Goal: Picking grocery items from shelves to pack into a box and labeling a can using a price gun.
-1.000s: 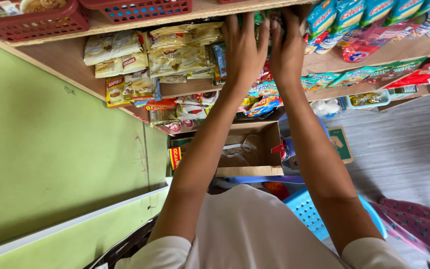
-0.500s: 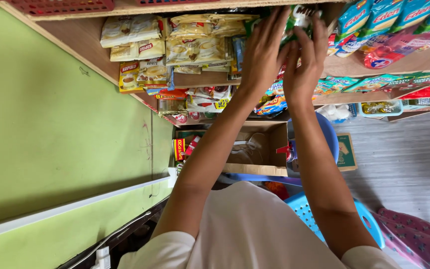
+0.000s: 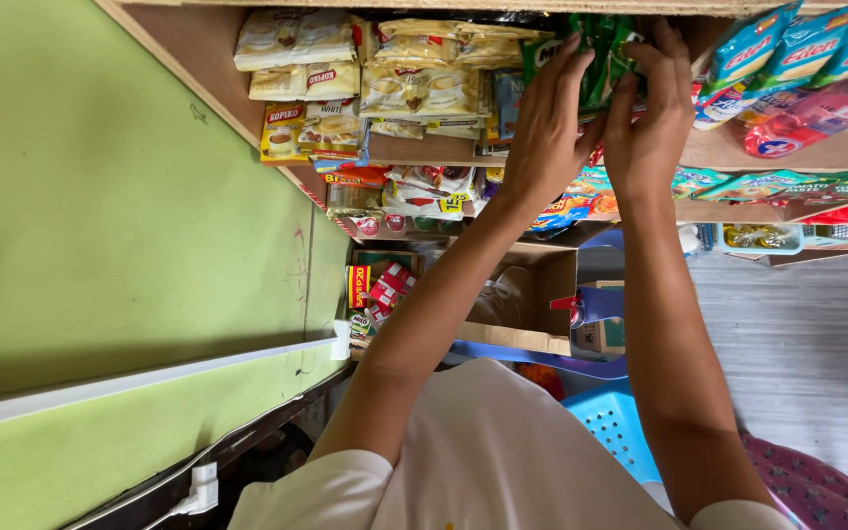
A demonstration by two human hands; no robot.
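I am reaching up with both arms to the wooden shelf, and both of my hands are meeting on a bunch of green sachets hanging or lying at its upper level. My left hand is gripping the left side of the green sachets, fingers curled around them from the front, thumb tucked behind. My right hand is clamping on their right side, fingertips pressing into the foil — the two hands are sitting just beside each other, almost touching at the thumbs.

To the left of the green sachets, cream and gold sachet strips are lying in overlapping rows, and further left a few red and yellow packets are resting near the shelf's edge. To the right of my right hand, blue and green packets are crowding the same level, with a pink packet just under them.

Below, between my forearms, an open cardboard box is standing on the floor, and a blue plastic basket is sitting just in front of my white shirt. The green wall is running along my left side.
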